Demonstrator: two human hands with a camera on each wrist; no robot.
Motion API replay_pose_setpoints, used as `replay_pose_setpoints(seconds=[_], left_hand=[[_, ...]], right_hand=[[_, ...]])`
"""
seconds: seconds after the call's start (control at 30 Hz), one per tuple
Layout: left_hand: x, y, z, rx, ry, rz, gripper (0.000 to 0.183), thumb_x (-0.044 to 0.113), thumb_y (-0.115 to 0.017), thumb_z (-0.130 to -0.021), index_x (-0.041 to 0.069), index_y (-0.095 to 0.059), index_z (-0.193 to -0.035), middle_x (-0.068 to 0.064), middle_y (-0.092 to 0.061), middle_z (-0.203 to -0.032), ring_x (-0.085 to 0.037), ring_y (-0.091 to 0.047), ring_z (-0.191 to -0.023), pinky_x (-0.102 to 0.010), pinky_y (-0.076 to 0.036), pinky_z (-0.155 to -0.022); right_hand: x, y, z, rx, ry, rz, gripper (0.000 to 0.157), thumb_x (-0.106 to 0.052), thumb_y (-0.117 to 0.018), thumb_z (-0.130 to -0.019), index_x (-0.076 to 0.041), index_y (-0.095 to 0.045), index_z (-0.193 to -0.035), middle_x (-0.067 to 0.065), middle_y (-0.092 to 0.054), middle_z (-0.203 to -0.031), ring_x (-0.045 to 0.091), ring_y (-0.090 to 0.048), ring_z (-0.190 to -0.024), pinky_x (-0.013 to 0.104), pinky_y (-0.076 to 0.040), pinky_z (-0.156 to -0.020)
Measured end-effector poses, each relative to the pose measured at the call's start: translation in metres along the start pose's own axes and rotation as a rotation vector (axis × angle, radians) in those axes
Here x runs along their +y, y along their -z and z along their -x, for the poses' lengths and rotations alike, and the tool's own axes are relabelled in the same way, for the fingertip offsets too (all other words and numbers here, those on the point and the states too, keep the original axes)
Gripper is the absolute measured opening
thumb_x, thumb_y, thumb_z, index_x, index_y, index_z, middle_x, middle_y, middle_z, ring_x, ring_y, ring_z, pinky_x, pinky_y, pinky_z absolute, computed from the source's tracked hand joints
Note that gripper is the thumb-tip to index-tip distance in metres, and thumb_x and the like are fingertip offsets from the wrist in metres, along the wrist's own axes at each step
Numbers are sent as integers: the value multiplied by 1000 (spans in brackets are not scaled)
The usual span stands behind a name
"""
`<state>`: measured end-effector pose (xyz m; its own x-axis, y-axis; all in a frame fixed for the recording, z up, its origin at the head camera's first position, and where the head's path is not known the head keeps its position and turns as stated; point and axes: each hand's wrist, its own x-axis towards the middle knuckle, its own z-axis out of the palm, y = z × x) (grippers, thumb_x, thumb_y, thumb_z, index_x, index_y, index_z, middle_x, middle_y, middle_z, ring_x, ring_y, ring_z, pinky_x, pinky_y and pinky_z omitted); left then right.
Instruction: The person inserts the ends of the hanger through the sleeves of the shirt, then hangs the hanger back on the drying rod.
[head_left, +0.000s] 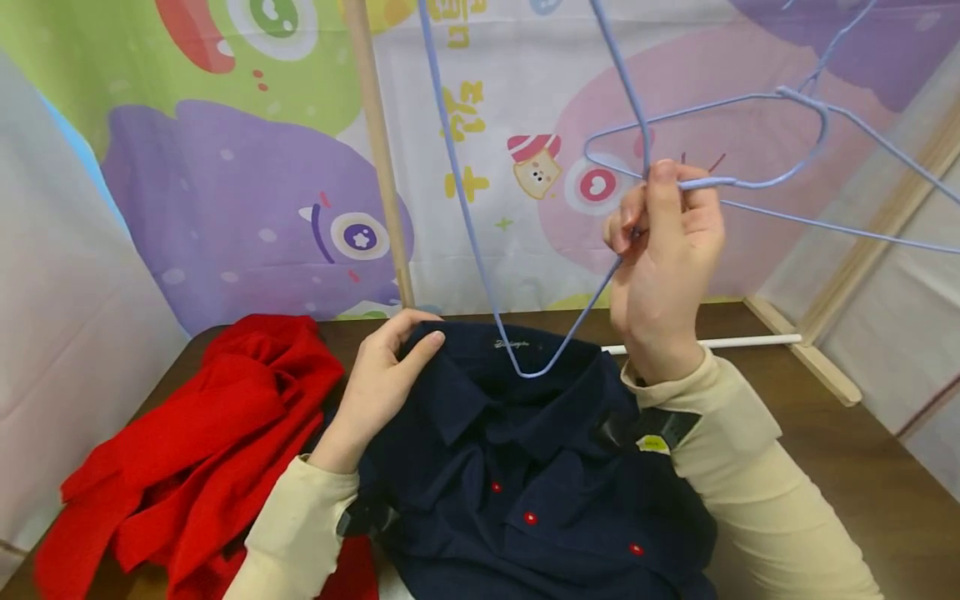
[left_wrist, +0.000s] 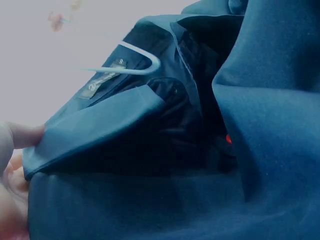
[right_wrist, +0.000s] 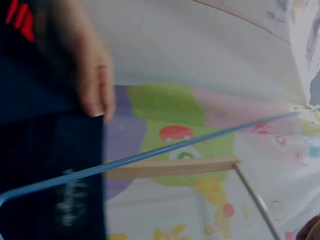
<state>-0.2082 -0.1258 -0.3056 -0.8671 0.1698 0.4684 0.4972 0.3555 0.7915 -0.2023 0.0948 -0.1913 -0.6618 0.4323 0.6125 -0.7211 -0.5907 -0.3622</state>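
A navy shirt [head_left: 465,450] with red buttons lies collar up on the table. My left hand [head_left: 381,375] pinches the left side of its collar, thumb on top, as the left wrist view also shows. My right hand [head_left: 667,250] is raised above the shirt's right side and grips a light blue wire hanger [head_left: 468,217] near its neck, the hook pointing right. One rounded end of the hanger [left_wrist: 150,62] dips into the neck opening, in front of the collar label [left_wrist: 104,79].
A crumpled red garment [head_left: 202,433] lies to the left on the brown table [head_left: 810,450]. Another blue wire hanger [head_left: 697,104] hangs behind my right hand. Wooden posts [head_left: 382,158] and a white rod [head_left: 738,342] stand near the cartoon-printed curtain [head_left: 247,208].
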Motion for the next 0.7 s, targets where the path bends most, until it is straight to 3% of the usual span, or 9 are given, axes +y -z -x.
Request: replay_pose_setpoints(seconds=[0.13,0.33,0.57,0.7], left_hand=[[3,1,2,52,-21,67,17,22,-58,-89,11,-61,-103,-8,-62,-72,-13,-54,-68,-25,-45,-65],[12,3,3,131,-110,154,13,13,-60,-88,6,-63,-99,-11,-64,-75,-12,-57,-67,-23,-46,-64],[25,9,8,195,-166,216,16,4,-62,-85,0,-62,-100,7,-67,-84,-9,-59,-72,-21,-46,-68],[30,11,11,209,-202,229,17,3,-61,-84,-3,-61,-101,9,-66,-81,-8,-56,-65,-19,-45,-62]], right_hand=[[10,7,11,-91,-12,52,9,3,-43,-92,2,-46,-83,9,-40,-55,17,-30,-44,22,-28,-42],[20,20,23,-190,34,175,16,4,-41,-92,0,-52,-80,6,-47,-56,15,-39,-47,20,-31,-43],[28,33,29,-276,33,271,15,4,-42,-90,-3,-54,-85,2,-50,-58,13,-41,-48,19,-34,-44],[29,39,31,-322,15,320,14,3,-42,-91,-5,-53,-89,0,-49,-58,12,-42,-49,19,-34,-45]])
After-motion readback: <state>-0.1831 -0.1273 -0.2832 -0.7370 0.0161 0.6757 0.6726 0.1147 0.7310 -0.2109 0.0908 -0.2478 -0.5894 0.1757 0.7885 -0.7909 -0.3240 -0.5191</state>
